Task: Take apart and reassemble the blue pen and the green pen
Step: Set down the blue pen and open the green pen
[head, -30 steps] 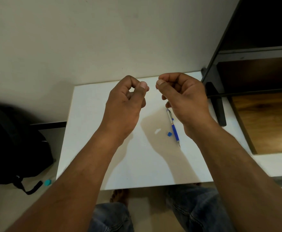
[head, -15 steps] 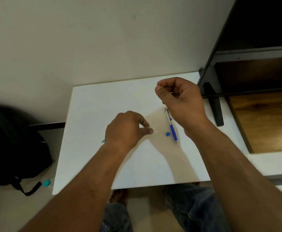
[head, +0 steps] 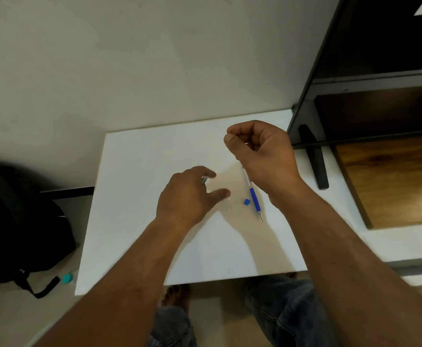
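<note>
The blue pen [head: 253,194] is being left on the table [head: 140,221] just right of the left hand [head: 190,196], whose spread fingers are being lowered, seemingly toward a part, while something thin is being pinched in the right hand [head: 260,151] beyond it; the green pen cannot be made out.

Left hand [head: 191,194] low, thumb and forefinger spread apart; right hand [head: 261,152] raised, curled, thumb pressed to forefinger.

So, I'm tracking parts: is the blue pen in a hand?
No, the blue pen lies on the table, below the right hand.
</note>
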